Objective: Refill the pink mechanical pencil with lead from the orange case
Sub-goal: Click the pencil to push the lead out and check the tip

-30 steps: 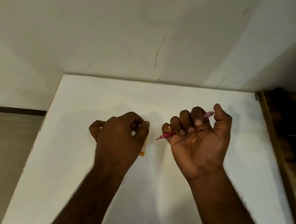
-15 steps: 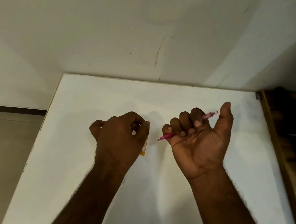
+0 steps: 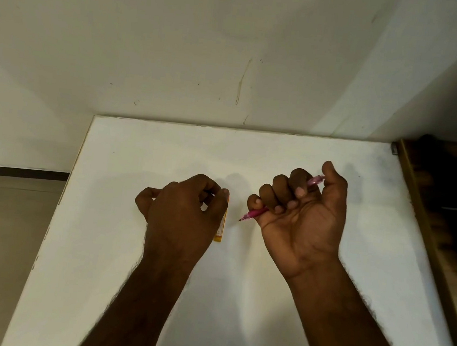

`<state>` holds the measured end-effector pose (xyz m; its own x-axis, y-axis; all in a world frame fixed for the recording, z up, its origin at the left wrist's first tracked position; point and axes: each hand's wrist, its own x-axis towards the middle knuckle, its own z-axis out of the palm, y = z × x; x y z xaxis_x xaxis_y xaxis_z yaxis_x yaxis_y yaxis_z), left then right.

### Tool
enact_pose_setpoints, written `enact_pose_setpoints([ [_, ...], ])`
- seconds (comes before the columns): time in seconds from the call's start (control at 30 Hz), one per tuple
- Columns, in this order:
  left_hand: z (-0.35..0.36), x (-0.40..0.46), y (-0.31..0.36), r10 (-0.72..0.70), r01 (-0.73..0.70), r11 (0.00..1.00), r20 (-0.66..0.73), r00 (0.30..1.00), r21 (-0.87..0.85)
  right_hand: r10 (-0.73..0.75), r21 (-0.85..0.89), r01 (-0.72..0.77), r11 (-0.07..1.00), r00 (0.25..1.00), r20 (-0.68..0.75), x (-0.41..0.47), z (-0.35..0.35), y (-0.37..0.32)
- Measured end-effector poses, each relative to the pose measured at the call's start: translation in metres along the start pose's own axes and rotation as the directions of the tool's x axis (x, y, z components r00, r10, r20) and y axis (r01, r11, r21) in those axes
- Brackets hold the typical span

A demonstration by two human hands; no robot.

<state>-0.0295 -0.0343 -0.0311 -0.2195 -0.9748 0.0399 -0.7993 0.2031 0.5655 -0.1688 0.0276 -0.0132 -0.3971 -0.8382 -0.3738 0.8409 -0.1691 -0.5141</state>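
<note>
Pink pencil (image 3: 257,212) is fisted in right hand (image 3: 300,214), thumb pressed on cap; orange case (image 3: 220,228) is pinched by left hand (image 3: 184,210). Clicking step judged underway; lead check needed next.

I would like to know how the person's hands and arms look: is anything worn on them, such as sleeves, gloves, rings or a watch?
Both arms are bare as far as the picture shows: no sleeves appear. The left hand and the right hand wear no gloves, and no rings, watch or bracelet are visible on the fingers or wrists. The forearms carry fine hair.
</note>
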Motion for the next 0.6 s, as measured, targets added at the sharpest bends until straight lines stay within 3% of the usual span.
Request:
enact_pose_setpoints([
  [0.6, -0.0022, 0.0014, -0.0029, -0.016, 0.016, 1.000, 0.010, 1.000, -0.012, 0.008, 0.061, -0.009, 0.998, 1.000, 0.022, -0.0008, 0.0004, -0.0007],
])
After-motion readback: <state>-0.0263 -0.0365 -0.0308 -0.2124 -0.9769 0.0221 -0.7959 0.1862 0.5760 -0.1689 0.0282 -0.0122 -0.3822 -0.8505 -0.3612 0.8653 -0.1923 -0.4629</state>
